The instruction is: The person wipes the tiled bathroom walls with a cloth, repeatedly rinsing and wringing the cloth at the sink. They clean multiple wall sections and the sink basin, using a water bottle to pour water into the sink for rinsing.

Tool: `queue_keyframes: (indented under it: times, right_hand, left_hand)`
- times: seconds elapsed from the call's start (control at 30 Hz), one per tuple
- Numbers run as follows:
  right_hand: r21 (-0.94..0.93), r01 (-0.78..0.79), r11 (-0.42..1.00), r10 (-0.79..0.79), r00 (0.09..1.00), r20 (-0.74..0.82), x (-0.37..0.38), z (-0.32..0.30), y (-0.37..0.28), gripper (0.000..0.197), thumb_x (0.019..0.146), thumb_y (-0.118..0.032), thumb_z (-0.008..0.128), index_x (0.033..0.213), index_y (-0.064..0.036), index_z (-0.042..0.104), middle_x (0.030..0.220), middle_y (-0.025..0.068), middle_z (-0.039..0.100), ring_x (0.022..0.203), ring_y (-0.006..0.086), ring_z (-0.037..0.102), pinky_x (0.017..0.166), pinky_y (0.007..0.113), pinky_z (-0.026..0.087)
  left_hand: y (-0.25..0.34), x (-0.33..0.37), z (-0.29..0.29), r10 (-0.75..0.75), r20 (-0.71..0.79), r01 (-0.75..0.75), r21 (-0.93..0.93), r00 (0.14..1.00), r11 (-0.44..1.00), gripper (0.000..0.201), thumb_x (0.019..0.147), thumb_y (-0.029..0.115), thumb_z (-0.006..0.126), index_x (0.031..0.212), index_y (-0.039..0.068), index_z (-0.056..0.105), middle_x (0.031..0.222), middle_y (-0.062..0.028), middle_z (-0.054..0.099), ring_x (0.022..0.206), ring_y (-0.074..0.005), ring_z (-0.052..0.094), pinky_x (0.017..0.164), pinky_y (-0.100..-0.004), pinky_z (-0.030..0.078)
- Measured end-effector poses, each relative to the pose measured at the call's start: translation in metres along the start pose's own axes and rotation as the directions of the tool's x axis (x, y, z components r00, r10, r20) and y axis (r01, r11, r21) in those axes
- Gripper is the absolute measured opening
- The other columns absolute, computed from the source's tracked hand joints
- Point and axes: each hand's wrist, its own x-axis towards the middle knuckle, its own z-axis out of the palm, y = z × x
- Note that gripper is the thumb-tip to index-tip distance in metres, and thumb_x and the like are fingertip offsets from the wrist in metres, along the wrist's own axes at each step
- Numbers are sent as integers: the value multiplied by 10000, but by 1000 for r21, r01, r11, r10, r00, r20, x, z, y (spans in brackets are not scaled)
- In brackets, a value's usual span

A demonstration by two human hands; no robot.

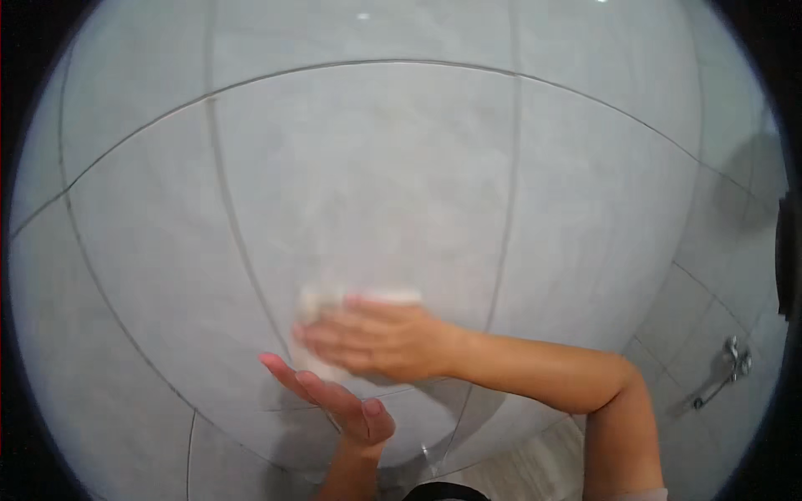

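My right hand lies flat over a pale, whitish cloth and presses it to the light grey tiled wall. Motion blurs the fingers and the cloth, whose edges show above and below the hand; it could be a soft sponge instead. My right forearm reaches in from the lower right, with the elbow bent. Just below and to the left, my left hand is open, its fingers stretched up to the left and nothing in it. Whether the left fingertips touch the wall or the cloth, I cannot tell.
A metal tap sticks out from the side wall at the right. Beyond it, a dark object stands at the right rim. A beige, streaked floor shows at the bottom, beside a black rounded shape.
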Motion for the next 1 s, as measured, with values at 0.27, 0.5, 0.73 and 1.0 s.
queue_keyframes:
  times: [0.27, 0.5, 0.73, 1.0]
  right_hand:
    - [-27, -614, 789, 588, 767, -256, -53, -69, 190, 414, 866, -102, 393, 1273, -37, 431, 1360, 186, 365, 1260, 332, 325, 1044, 445, 218]
    - [105, -486, 868, 491, 871, -26, -169, -15, -29, 431, 814, -106, 430, 1237, -95, 508, 1348, 209, 382, 1280, 360, 315, 1058, 497, 182]
    - [77, -976, 202, 968, 188, -167, -347, -32, -50, 461, 778, -91, 489, 1234, -155, 509, 1368, 215, 345, 1286, 334, 316, 1053, 498, 183]
    - [120, -638, 761, 606, 764, 221, -293, -60, -18, 525, 766, -13, 461, 1281, -117, 450, 1380, 213, 326, 1301, 332, 289, 1050, 530, 171]
  left_hand:
    - [22, -16, 38, -92, 398, 52, 110, 913, 993, 713, 892, 563, 195, 1423, 96, 99, 1454, -257, 1, 1344, -408, -34, 995, -608, -90]
    - [29, -54, 48, 8, 502, 67, -131, 865, 989, 680, 907, 490, 276, 1391, 25, 166, 1411, -345, 10, 1318, -461, -88, 934, -613, -187]
    - [57, -105, 77, -11, 639, 136, -146, 769, 980, 678, 902, 488, 316, 1386, 30, 193, 1409, -350, -14, 1308, -480, -103, 928, -631, -171]
    - [95, -130, 125, -48, 648, 172, -129, 760, 977, 668, 903, 487, 287, 1409, 67, 165, 1444, -281, -28, 1319, -452, -115, 920, -645, -161]
